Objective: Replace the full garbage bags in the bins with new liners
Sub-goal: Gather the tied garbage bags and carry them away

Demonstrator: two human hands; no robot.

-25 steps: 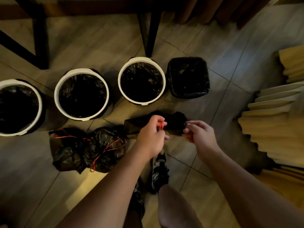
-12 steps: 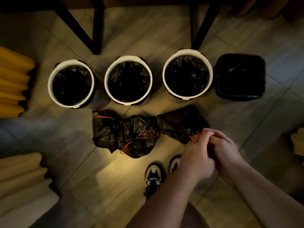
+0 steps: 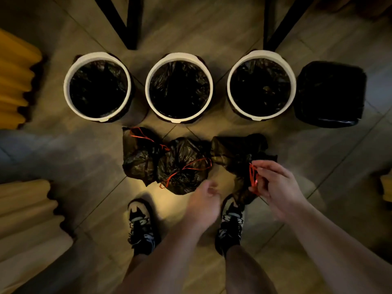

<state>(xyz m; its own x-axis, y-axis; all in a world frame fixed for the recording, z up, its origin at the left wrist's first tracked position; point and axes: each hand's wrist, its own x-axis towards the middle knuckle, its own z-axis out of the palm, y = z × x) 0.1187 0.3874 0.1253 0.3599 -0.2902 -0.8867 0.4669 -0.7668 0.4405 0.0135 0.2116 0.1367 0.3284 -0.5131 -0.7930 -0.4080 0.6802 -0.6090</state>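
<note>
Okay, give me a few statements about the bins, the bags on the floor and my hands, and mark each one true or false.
1. Three round white-rimmed bins stand in a row. True.
2. The square black bin stands at the left end of that row. False: it is at the right end.
3. The right hand pinches a red drawstring. True.
4. Only one bag lies on the floor. False: three black bags lie in front of the bins.
5. The round bins are bare inside. False: each shows a black liner.
</note>
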